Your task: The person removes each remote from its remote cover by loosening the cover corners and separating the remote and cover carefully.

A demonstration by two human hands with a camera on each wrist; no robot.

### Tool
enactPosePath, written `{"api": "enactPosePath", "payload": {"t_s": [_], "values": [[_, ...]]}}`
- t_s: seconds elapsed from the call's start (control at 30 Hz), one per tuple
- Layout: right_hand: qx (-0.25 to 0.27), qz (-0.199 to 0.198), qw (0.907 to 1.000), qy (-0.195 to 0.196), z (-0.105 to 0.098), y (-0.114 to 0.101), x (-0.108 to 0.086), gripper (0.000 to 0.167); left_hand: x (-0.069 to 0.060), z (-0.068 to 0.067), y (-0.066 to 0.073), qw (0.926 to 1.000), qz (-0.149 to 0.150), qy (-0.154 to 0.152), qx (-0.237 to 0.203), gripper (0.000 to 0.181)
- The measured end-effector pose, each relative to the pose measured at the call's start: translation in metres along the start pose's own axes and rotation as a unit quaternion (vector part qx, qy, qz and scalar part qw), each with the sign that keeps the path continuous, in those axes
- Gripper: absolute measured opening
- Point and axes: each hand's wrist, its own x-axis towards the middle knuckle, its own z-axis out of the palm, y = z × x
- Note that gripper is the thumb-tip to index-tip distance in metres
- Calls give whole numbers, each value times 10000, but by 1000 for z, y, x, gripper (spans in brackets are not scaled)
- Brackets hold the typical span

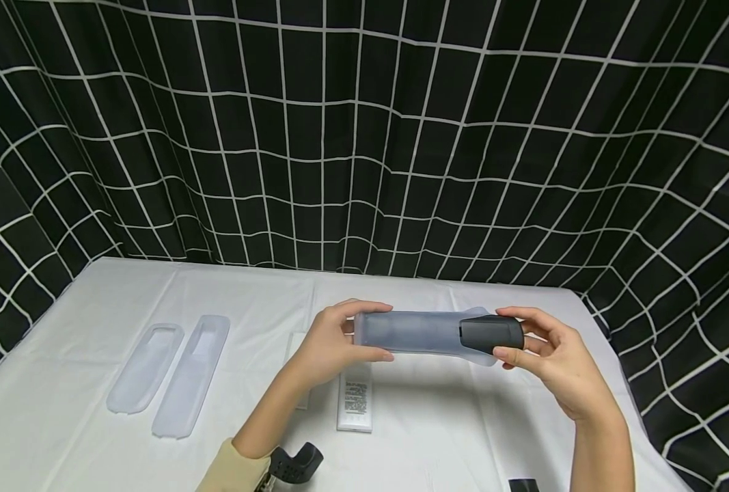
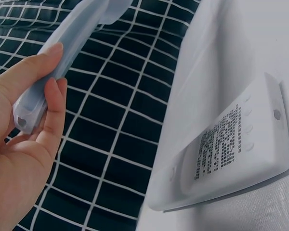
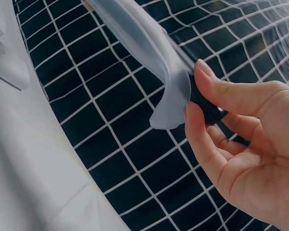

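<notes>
Held level above the table is a translucent silicone remote cover (image 1: 413, 333), with a black remote control (image 1: 491, 333) partly inside it and its right end sticking out. My left hand (image 1: 333, 345) pinches the closed left end of the cover between thumb and fingers. With thumb and fingertips, my right hand (image 1: 561, 365) grips the bare end of the black remote. In the right wrist view, the cover's flared open lip (image 3: 171, 110) hangs beside the remote. Below the left hand lies a white remote control (image 1: 356, 403), its printed label facing up.
Two more translucent covers, a shorter one (image 1: 145, 369) and a longer one (image 1: 192, 376), lie on the left of the white-clothed table (image 1: 462, 424). A flat white item (image 1: 296, 345) is partly hidden behind the left hand. A black grid-patterned curtain (image 1: 339, 137) surrounds the table.
</notes>
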Motion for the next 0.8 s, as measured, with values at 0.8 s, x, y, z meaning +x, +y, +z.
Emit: {"api": "enactPosePath", "payload": {"t_s": [0.8], "values": [[20,-68,10000,6,-5,2,1,55,2,-3,0,9999,30,45,146,62]]}}
